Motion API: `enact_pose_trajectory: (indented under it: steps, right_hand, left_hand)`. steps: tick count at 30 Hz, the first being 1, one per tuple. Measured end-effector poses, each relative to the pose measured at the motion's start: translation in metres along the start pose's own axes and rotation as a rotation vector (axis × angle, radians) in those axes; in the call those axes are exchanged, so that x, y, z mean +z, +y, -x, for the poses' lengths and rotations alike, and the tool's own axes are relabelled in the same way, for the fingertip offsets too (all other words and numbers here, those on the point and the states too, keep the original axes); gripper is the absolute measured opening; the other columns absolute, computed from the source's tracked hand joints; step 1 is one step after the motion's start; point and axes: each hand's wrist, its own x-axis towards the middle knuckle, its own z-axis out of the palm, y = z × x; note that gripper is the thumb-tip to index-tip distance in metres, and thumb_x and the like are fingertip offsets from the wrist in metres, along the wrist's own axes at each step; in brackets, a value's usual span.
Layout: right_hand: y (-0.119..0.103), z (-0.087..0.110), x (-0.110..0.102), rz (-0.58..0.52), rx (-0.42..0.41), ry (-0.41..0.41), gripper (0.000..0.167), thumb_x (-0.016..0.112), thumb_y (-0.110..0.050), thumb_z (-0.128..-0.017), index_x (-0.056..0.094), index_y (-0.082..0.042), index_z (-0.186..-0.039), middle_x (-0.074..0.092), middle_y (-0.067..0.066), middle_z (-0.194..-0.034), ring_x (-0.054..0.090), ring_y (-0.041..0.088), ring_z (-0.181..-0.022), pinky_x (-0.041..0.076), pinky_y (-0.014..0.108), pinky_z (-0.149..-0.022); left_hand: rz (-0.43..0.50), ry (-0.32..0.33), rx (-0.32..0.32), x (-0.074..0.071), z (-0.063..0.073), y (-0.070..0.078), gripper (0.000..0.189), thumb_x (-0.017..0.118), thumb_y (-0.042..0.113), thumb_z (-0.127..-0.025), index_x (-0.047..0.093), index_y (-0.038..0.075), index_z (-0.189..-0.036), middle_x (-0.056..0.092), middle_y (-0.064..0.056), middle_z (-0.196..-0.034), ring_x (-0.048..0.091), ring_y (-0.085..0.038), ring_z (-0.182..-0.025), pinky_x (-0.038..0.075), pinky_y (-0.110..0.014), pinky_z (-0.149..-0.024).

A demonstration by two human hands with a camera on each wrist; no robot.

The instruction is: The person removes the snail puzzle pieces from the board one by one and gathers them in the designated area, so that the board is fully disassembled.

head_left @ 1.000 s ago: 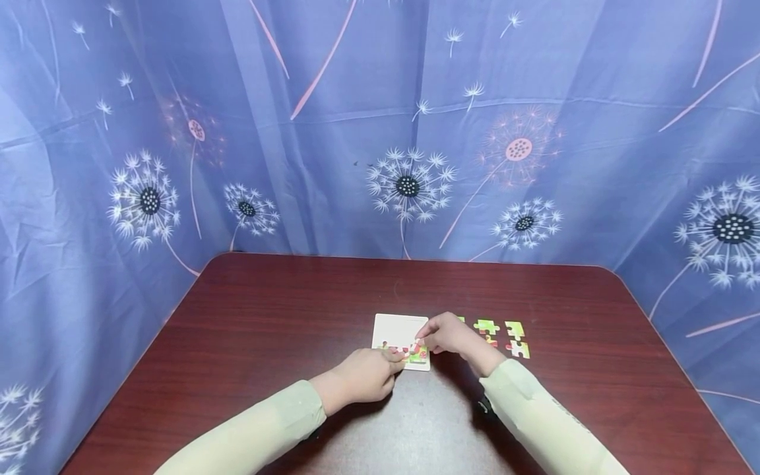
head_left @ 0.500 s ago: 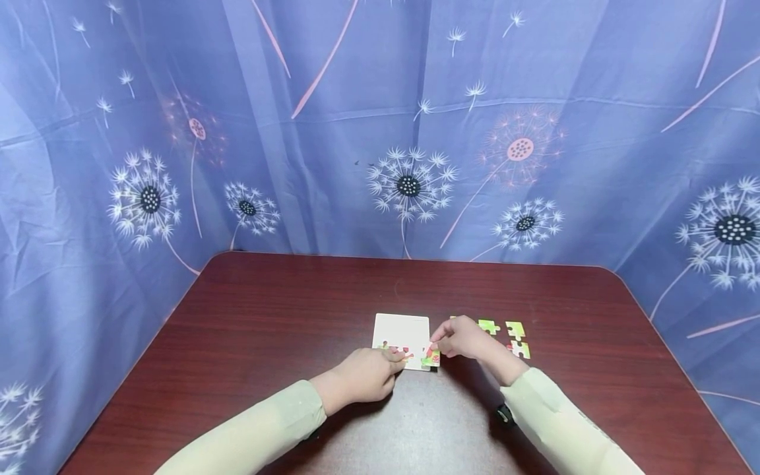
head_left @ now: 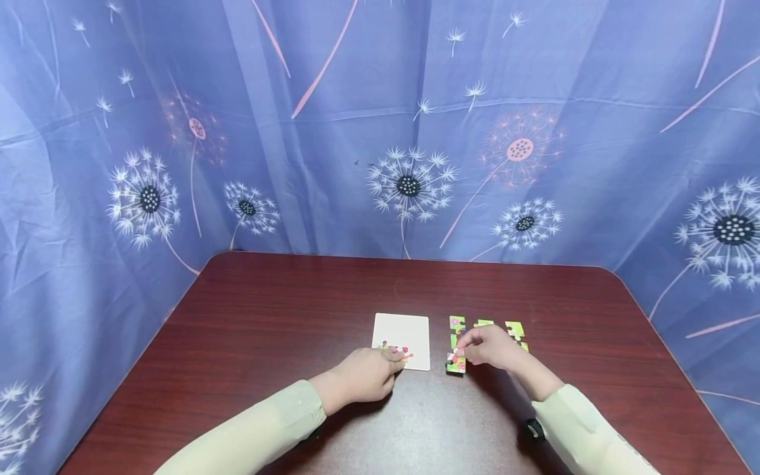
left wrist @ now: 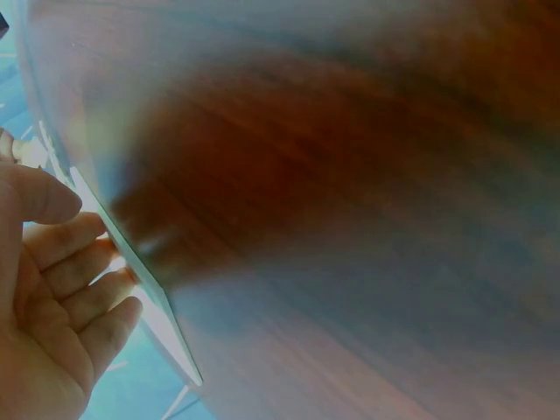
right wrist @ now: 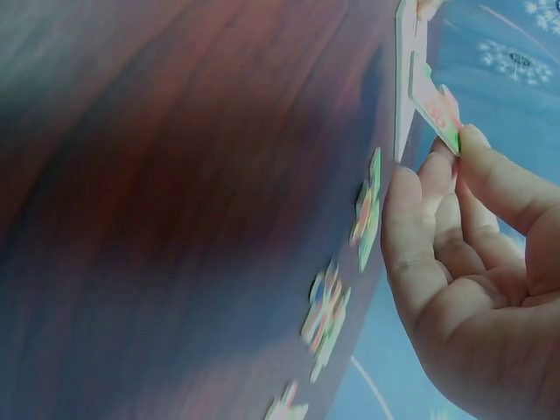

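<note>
My left hand [head_left: 365, 375] rests on the lower part of a square white puzzle board [head_left: 404, 328], its fingertips over a red and green jigsaw piece [head_left: 387, 346] lying there. In the left wrist view its fingers [left wrist: 70, 262] lie extended against the board. To the right of the board, my right hand [head_left: 495, 348] pinches another jigsaw piece [head_left: 456, 365] between thumb and fingertips. In the right wrist view this held jigsaw piece [right wrist: 435, 107] is raised and tilted, with red and green print.
Several loose jigsaw pieces lie right of the board, among them a green corner piece [head_left: 515, 328] and a piece with a pink flower [head_left: 456, 322]; the right hand partly covers them. Beyond the dark red wooden table [head_left: 309, 290] hangs a blue dandelion-print curtain [head_left: 332, 198].
My right hand has lifted the jigsaw piece off the board's lower right and carried it rightward, past the board's edge. My left hand has stayed in place on the board.
</note>
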Motion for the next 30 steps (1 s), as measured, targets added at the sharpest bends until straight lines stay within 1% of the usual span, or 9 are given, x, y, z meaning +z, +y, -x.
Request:
enact_pose_trajectory:
  steps: [3, 9, 15, 21, 26, 30]
  right_hand:
    - [0.003, 0.005, -0.008, 0.018, 0.013, 0.010, 0.017, 0.071, -0.006, -0.088, 0.073, 0.009, -0.095, 0.069, -0.003, -0.074, 0.057, 0.008, -0.067, 0.051, 0.024, -0.062]
    - [0.012, 0.019, -0.025, 0.054, 0.026, -0.001, 0.016, 0.070, -0.007, -0.090, 0.073, 0.007, -0.096, 0.067, -0.001, -0.077, 0.059, 0.011, -0.071, 0.053, 0.026, -0.065]
    - [0.025, 0.030, -0.037, 0.048, 0.026, -0.018, 0.014, 0.067, -0.004, -0.092, 0.072, 0.009, -0.096, 0.067, 0.001, -0.080, 0.056, 0.010, -0.071, 0.053, 0.022, -0.065]
    - [0.034, 0.036, -0.046, 0.031, 0.028, -0.036, 0.015, 0.067, -0.004, -0.093, 0.070, 0.011, -0.096, 0.069, 0.001, -0.081, 0.055, 0.008, -0.071, 0.056, 0.021, -0.067]
    - [0.038, 0.039, -0.051, 0.029, 0.054, -0.025, 0.016, 0.065, -0.003, -0.095, 0.068, 0.012, -0.097, 0.064, 0.001, -0.081, 0.054, 0.008, -0.072, 0.058, 0.024, -0.069]
    - [0.040, 0.041, -0.053, 0.038, 0.065, -0.018, 0.016, 0.065, -0.003, -0.096, 0.068, 0.013, -0.097, 0.064, 0.002, -0.085, 0.055, 0.009, -0.073, 0.059, 0.026, -0.071]
  left_hand:
    - [-0.004, 0.005, 0.000, 0.000, 0.000, 0.000, 0.035, 0.061, 0.019, -0.094, 0.074, 0.015, -0.126, 0.071, -0.001, -0.134, 0.066, -0.009, -0.127, 0.057, -0.027, -0.101]
    - [0.005, 0.004, -0.005, 0.000, 0.000, 0.000, 0.036, 0.061, 0.019, -0.094, 0.073, 0.015, -0.127, 0.071, -0.001, -0.135, 0.066, -0.009, -0.128, 0.056, -0.027, -0.102]
    - [-0.002, 0.014, -0.002, 0.001, 0.000, -0.001, 0.034, 0.061, 0.019, -0.094, 0.074, 0.015, -0.125, 0.072, -0.001, -0.134, 0.066, -0.009, -0.127, 0.057, -0.027, -0.102]
    - [-0.007, 0.006, -0.001, 0.002, 0.000, -0.001, 0.035, 0.061, 0.020, -0.094, 0.074, 0.015, -0.127, 0.071, -0.001, -0.134, 0.066, -0.009, -0.128, 0.057, -0.027, -0.102]
    - [-0.002, 0.000, -0.003, 0.001, 0.000, 0.000, 0.037, 0.061, 0.020, -0.094, 0.073, 0.015, -0.128, 0.071, -0.001, -0.135, 0.066, -0.010, -0.128, 0.056, -0.027, -0.102]
    - [-0.003, -0.003, -0.003, 0.001, 0.000, 0.000, 0.037, 0.061, 0.020, -0.094, 0.073, 0.015, -0.128, 0.071, -0.001, -0.135, 0.066, -0.010, -0.128, 0.055, -0.026, -0.104]
